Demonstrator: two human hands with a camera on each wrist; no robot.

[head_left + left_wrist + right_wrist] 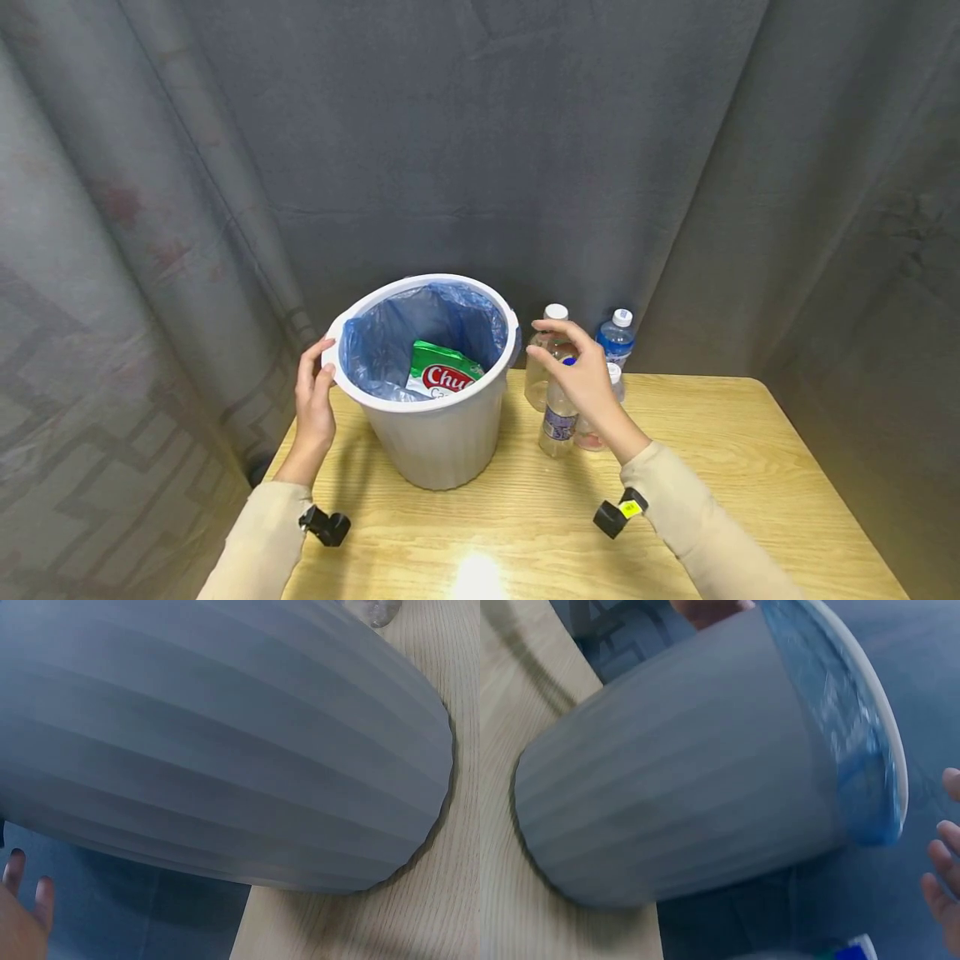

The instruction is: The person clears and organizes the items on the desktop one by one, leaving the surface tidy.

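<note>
Your left hand (313, 402) rests with relaxed fingers against the rim of the white bin (435, 433), touching its left edge without clasping it. Your right hand (581, 377) hovers loose and empty just right of the bin, in front of a cluster of water bottles (557, 417), gripping none of them. The bin stands upright on the wooden table (750, 467), near its back left corner, lined with a blue bag (390, 342). A green and red snack packet (442, 372) lies inside it.
</note>
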